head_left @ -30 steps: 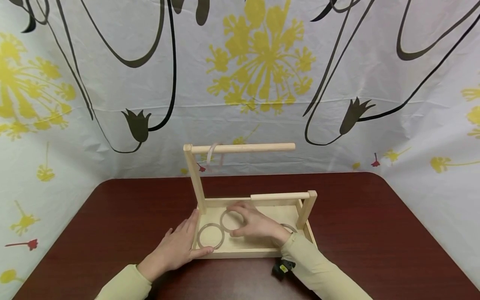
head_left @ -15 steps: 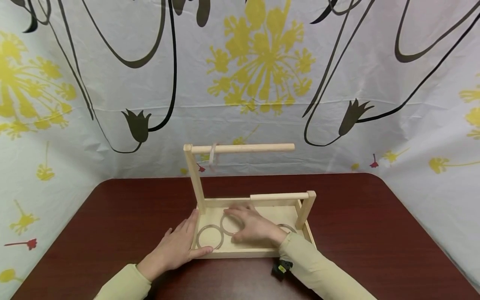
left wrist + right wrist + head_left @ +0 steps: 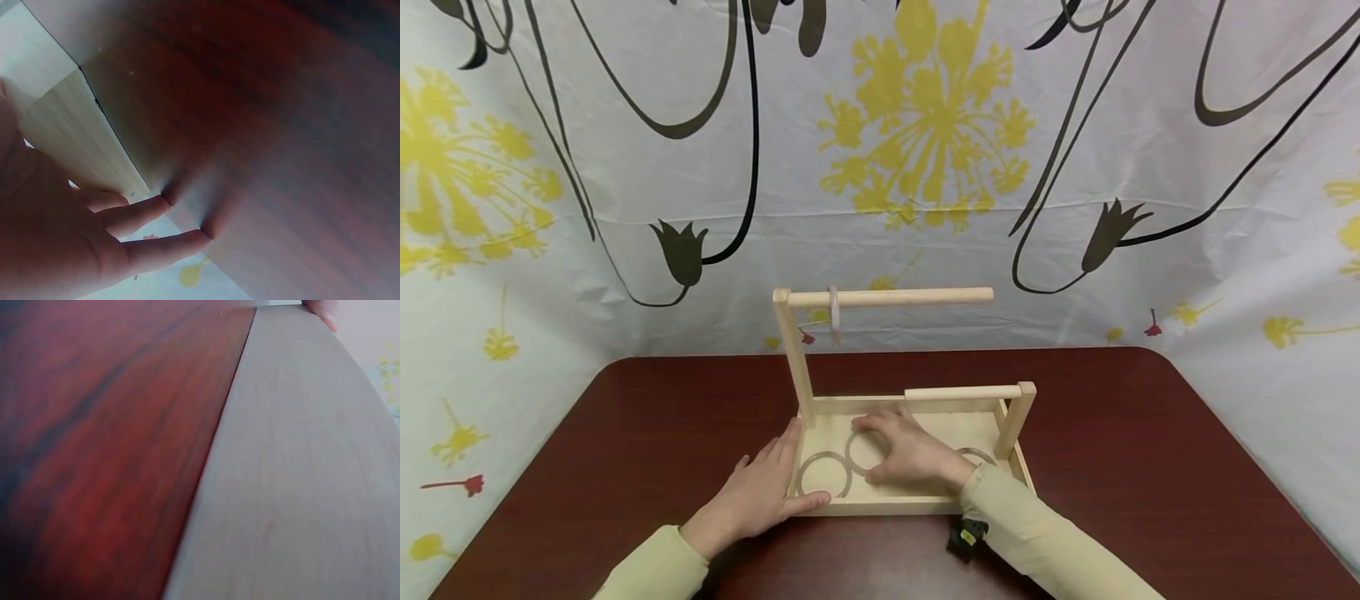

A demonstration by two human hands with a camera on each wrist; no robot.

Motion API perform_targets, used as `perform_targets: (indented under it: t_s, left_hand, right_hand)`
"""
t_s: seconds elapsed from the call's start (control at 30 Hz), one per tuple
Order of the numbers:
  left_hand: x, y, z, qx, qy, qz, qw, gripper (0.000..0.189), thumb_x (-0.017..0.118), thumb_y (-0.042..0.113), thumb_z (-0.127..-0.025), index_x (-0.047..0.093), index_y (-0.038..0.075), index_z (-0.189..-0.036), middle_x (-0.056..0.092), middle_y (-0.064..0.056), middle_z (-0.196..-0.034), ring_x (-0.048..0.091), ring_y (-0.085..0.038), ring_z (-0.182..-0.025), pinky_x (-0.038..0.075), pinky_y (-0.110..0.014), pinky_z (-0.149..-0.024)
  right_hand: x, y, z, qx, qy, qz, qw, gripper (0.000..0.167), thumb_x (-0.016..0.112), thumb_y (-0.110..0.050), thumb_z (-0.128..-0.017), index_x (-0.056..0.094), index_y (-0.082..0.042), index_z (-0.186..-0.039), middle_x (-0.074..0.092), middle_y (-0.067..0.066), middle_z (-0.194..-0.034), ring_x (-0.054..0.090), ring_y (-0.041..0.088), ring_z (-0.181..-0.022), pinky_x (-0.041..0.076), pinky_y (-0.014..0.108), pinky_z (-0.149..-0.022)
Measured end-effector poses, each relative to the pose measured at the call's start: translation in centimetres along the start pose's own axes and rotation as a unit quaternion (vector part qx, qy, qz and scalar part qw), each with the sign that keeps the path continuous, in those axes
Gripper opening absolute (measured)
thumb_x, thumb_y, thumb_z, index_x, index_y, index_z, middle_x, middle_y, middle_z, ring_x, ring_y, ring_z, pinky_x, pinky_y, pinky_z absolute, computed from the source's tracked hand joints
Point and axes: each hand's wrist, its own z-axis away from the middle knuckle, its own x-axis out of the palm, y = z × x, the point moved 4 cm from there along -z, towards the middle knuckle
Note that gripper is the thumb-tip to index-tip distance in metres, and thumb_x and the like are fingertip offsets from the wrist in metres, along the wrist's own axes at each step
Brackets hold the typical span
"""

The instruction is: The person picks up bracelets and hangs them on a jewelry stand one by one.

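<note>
A shallow wooden tray (image 3: 917, 506) sits on the table, with a tall post and rod at its left and a lower one at its right. My left hand (image 3: 751, 498) rests along the tray's left end, fingers straight, thumb over the front rim. Inside the tray, my right hand (image 3: 916, 452) holds a thin, pale ring (image 3: 847, 454) between thumb and fingers; part of the ring is hidden. A second ring (image 3: 801, 477) lies flat beside it, near the left thumb. Another ring (image 3: 977, 452) shows partly behind the right wrist. One more ring (image 3: 835, 312) hangs on the upper rod (image 3: 917, 296).
The lower rod (image 3: 962, 392) passes just behind the right hand, its free end pointing left. A dark red-brown table (image 3: 1112, 433) surrounds the tray. Behind it hangs a white cloth (image 3: 790, 167) with yellow and dark flower prints.
My right hand and the ring under it have shifted slightly toward the tray's front. The ring on the upper rod has swung and now hangs almost edge-on. My left hand keeps its place.
</note>
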Motion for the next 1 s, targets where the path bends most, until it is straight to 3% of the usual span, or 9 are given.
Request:
perform_targets:
  t_s: [0.23, 0.53, 1.0]
  left_hand:
    - [-0.1, 0.1, -0.1, -0.001, -0.002, 0.001, 1.0, 0.109, 0.058, 0.069, -0.083, 0.014, 0.0, -0.154, 0.023, -0.016, -0.156, 0.037, -0.037, -0.134, 0.033, -0.07, -0.092]
    - [0.0, 0.1, -0.2, -0.006, -0.008, 0.001, 0.9999, 0.111, 0.055, 0.072, -0.082, 0.012, 0.001, -0.154, 0.021, -0.016, -0.157, 0.036, -0.035, -0.135, 0.033, -0.071, -0.092]
    - [-0.2, 0.1, 0.0, -0.008, -0.012, 0.007, 0.9999, 0.11, 0.057, 0.071, -0.082, 0.012, 0.001, -0.154, 0.022, -0.016, -0.157, 0.036, -0.037, -0.134, 0.032, -0.071, -0.091]
  right_hand:
    - [-0.2, 0.3, 0.0, 0.016, -0.011, -0.027, 0.9994, 0.076, 0.084, -0.029, -0.067, 0.056, -0.017, -0.136, 0.041, 0.016, -0.14, 0.039, 0.033, -0.128, 0.039, 0.058, -0.095]
    - [-0.6, -0.3, -0.1, -0.042, -0.014, -0.098, 0.9942, 0.071, 0.08, -0.028, -0.074, 0.055, -0.009, -0.137, 0.05, 0.009, -0.12, 0.053, 0.024, -0.103, 0.046, 0.038, -0.089]
    - [-0.9, -2.0, 1.2, -0.063, 0.001, -0.156, 0.9857, 0.071, 0.081, -0.031, -0.077, 0.054, -0.011, -0.139, 0.051, 0.005, -0.121, 0.054, 0.026, -0.108, 0.046, 0.037, -0.09]
